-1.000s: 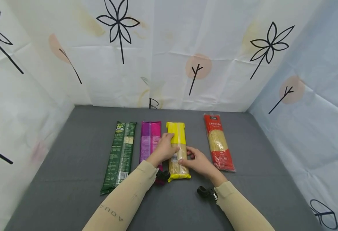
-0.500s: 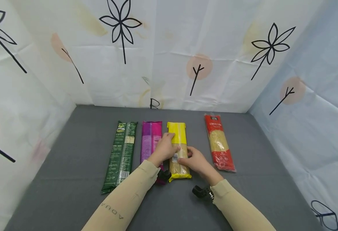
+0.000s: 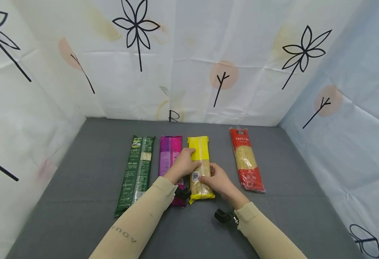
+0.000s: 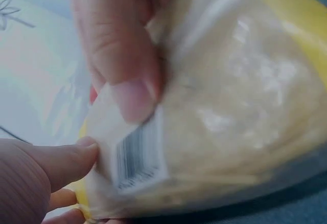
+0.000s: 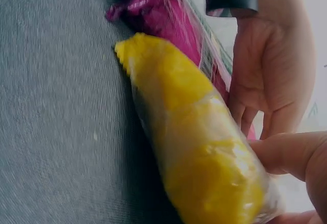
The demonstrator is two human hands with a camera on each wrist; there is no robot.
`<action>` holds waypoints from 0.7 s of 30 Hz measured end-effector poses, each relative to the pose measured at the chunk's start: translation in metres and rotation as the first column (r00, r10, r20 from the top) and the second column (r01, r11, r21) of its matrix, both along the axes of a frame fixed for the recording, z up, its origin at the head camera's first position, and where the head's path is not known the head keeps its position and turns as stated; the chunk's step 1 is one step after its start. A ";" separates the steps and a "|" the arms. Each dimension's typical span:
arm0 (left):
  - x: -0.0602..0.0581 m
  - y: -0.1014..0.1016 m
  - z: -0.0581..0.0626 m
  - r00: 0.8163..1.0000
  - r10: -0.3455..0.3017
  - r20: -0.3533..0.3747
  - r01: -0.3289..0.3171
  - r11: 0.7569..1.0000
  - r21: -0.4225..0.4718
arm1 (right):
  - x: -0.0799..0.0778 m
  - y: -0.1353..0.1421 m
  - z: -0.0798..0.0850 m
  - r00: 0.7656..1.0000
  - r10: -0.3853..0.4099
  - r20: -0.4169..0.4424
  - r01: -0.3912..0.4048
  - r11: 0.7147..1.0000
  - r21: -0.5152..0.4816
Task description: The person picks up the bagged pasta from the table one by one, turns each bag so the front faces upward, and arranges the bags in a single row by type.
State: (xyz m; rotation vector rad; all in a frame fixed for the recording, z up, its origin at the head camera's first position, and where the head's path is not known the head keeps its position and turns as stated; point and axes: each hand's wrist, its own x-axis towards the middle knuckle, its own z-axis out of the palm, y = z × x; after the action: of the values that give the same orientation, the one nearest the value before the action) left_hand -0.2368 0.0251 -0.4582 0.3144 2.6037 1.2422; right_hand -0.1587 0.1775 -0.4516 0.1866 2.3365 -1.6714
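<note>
A yellow packet of noodles (image 3: 199, 189) with a clear middle lies lengthwise on the grey table, between my two hands. My left hand (image 3: 183, 163) grips it from the left, its thumb (image 4: 115, 45) lying on the clear film just above the barcode. From the opposite side my right hand (image 3: 221, 180) pinches the right edge, thumb on the upper face. In the right wrist view the packet's yellow end (image 5: 168, 71) rests close over the cloth. The purple-pink packet (image 3: 166, 158) sits just left, partly hidden under my left wrist.
A green spaghetti packet (image 3: 136, 169) lies at the far left, its lower end beside my left sleeve. Over to the right is a red noodle packet (image 3: 247, 158), slightly slanted. Printed cloth walls (image 3: 189, 82) border the grey table (image 3: 290, 216) behind and at the sides.
Both hands keep their hold on the yellow packet, which has barely shifted. My right wrist has moved slightly left and the head view has drifted a little.
</note>
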 end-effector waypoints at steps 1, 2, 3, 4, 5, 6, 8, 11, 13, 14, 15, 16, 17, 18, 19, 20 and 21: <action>0.000 0.000 0.001 1.000 0.001 0.016 -0.002 1.000 0.027 | 0.001 0.000 0.000 1.000 0.007 -0.016 -0.007 1.000 -0.015; -0.001 -0.001 0.001 1.000 0.006 0.031 -0.008 0.998 0.056 | 0.001 -0.001 -0.001 1.000 0.009 -0.026 -0.010 1.000 -0.028; -0.001 -0.001 0.002 0.999 0.013 0.046 -0.017 0.997 0.081 | 0.001 -0.001 -0.001 0.999 0.011 -0.033 -0.012 0.999 -0.038; -0.001 -0.001 0.002 0.998 0.022 0.060 -0.028 0.994 0.105 | 0.001 -0.001 -0.001 0.999 0.012 -0.041 -0.014 0.999 -0.044; -0.001 -0.001 0.003 0.997 0.031 0.071 -0.040 0.991 0.125 | 0.001 -0.001 -0.002 0.999 0.013 -0.046 -0.016 0.999 -0.049; -0.001 -0.001 0.003 0.996 0.042 0.080 -0.053 0.988 0.142 | 0.001 -0.001 -0.002 0.999 0.016 -0.052 -0.019 0.998 -0.052; -0.001 -0.002 0.003 0.995 0.061 0.084 -0.074 0.984 0.164 | 0.000 0.000 -0.004 0.999 0.013 -0.050 -0.016 0.998 -0.068; 0.000 -0.003 0.002 0.995 0.080 0.062 -0.091 0.978 0.190 | -0.002 0.003 -0.007 0.999 0.003 -0.045 -0.008 0.993 -0.119; 0.001 -0.004 0.002 0.996 0.086 0.039 -0.093 0.972 0.215 | -0.003 0.005 -0.008 0.999 -0.005 -0.044 -0.002 0.988 -0.157; 0.002 -0.004 0.002 0.996 0.086 0.031 -0.091 0.970 0.227 | -0.003 0.005 -0.008 0.999 -0.011 -0.044 0.003 0.985 -0.173; 0.002 -0.005 0.003 0.996 0.082 0.029 -0.086 0.967 0.240 | -0.003 0.006 -0.007 0.999 -0.018 -0.047 0.009 0.984 -0.178; 0.003 -0.005 0.003 0.997 0.076 0.033 -0.082 0.964 0.253 | -0.003 0.007 -0.006 0.998 -0.020 -0.053 0.010 0.984 -0.177; 0.004 -0.006 0.004 0.997 0.065 0.041 -0.074 0.961 0.267 | -0.002 0.008 -0.004 0.998 -0.020 -0.065 0.009 0.986 -0.165; 0.004 -0.007 0.005 0.997 0.055 0.050 -0.067 0.957 0.283 | -0.002 0.009 -0.002 0.997 -0.019 -0.077 0.007 0.988 -0.152; 0.005 -0.007 0.006 0.997 0.045 0.062 -0.062 0.953 0.297 | -0.001 0.009 0.000 0.996 -0.016 -0.087 0.004 0.990 -0.140; 0.005 -0.008 0.008 0.997 0.036 0.073 -0.057 0.949 0.311 | -0.001 0.010 0.003 0.995 -0.011 -0.103 -0.001 0.993 -0.119; 0.005 -0.009 0.009 0.996 0.030 0.082 -0.055 0.945 0.322 | -0.001 0.010 0.005 0.993 -0.003 -0.118 -0.009 0.995 -0.098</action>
State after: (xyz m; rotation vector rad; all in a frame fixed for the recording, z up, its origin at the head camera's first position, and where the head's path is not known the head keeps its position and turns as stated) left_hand -0.2314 0.0165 -0.4491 0.2633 2.3482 1.6662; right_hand -0.1598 0.1879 -0.4466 0.0670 2.3285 -1.8382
